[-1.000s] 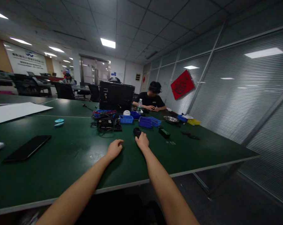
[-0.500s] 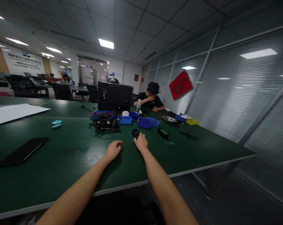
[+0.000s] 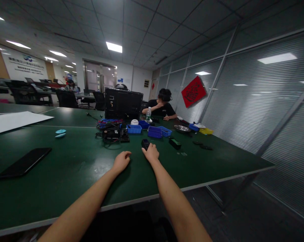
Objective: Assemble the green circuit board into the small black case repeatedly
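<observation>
My right hand point(image 3: 151, 153) grips a small black box-shaped device point(image 3: 145, 144) that stands on the green table. Its thumb lies along the near left side of the device and the fingers curl over the right side, hiding part of it. To the left, my left hand point(image 3: 121, 161) rests on the tabletop with loosely bent fingers, a small gap between them and nothing held. Right of the device lies a black box with a green top point(image 3: 175, 143). Small clear pieces point(image 3: 183, 154) lie just in front of that box.
Beyond my hands are a blue tray point(image 3: 134, 129), a dark blue bin point(image 3: 155, 132), a bundle of cables and black electronics point(image 3: 111, 133), a monitor point(image 3: 123, 103) and a metal bowl point(image 3: 182, 128). A black slab point(image 3: 24, 163) lies at left. A person point(image 3: 163, 106) sits across the table.
My right thumb has shifted slightly left against the black device. My left hand has not visibly moved. The person across has lowered their head a little.
</observation>
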The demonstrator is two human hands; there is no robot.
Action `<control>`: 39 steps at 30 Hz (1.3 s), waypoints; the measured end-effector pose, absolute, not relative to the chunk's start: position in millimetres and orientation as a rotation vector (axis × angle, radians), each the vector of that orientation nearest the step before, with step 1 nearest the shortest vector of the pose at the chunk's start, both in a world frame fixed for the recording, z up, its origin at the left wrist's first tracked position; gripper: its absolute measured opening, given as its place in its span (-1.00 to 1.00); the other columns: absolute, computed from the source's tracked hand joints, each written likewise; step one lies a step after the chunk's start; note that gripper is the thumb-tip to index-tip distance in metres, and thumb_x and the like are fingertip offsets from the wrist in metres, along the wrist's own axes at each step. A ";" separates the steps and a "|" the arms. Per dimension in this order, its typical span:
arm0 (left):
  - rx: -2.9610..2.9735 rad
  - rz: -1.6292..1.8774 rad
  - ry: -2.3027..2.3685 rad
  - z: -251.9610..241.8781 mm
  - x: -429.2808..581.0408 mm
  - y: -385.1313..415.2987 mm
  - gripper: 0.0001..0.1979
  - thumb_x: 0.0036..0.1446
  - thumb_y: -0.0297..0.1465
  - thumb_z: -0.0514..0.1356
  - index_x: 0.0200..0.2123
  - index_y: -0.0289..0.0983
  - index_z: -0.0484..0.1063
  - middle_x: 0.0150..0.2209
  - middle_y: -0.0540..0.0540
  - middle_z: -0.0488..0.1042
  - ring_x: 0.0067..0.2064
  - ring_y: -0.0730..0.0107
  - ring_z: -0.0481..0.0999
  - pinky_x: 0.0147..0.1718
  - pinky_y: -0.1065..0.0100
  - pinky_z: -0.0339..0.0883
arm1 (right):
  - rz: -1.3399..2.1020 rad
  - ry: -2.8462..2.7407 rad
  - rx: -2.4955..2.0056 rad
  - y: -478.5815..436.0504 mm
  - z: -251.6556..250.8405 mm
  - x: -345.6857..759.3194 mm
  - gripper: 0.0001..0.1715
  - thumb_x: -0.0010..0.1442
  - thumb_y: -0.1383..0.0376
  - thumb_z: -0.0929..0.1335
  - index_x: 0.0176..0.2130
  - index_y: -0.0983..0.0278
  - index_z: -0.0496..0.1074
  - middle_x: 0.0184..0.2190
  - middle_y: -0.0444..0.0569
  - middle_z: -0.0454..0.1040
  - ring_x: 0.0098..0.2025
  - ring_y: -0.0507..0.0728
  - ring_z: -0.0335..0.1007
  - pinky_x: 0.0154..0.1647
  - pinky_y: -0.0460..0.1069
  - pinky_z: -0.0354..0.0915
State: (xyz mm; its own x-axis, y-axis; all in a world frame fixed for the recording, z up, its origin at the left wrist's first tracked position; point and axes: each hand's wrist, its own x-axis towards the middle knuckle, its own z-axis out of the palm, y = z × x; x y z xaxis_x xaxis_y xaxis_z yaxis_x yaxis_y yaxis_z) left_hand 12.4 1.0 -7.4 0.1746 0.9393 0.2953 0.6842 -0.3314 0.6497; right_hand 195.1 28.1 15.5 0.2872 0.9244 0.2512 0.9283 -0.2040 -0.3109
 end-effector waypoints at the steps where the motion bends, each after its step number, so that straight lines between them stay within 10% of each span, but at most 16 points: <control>1: 2.091 0.949 1.539 -7.6 12.3 1.1 -0.63 -0.06 -0.53 0.02 -0.14 -0.31 0.39 -0.18 -0.12 0.45 -0.16 0.38 0.40 -0.13 0.40 0.22 | -0.027 -1.658 -2.164 27.7 15.9 195.0 -0.35 0.05 -0.04 0.23 -0.01 0.34 0.16 -0.08 0.22 0.21 -0.08 0.24 0.25 -0.20 0.06 0.22; 39: 2.069 0.925 1.534 -7.0 11.7 0.8 -0.64 -0.04 -0.52 0.02 -0.13 -0.31 0.39 -0.19 -0.11 0.45 -0.17 0.38 0.40 -0.14 0.40 0.22 | 0.050 -1.743 -2.199 29.4 13.2 197.8 -0.31 0.11 0.06 0.22 0.17 0.13 -0.07 -0.06 0.13 0.21 -0.10 0.22 0.28 -0.21 0.07 0.20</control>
State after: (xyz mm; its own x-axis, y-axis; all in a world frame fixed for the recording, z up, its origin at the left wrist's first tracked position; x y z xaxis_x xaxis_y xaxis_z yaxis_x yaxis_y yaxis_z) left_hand 11.7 0.8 -7.0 0.1777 0.9464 0.2696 0.6800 -0.3162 0.6616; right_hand 197.8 29.4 13.2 0.2497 0.9519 0.1774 0.9403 -0.1946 -0.2792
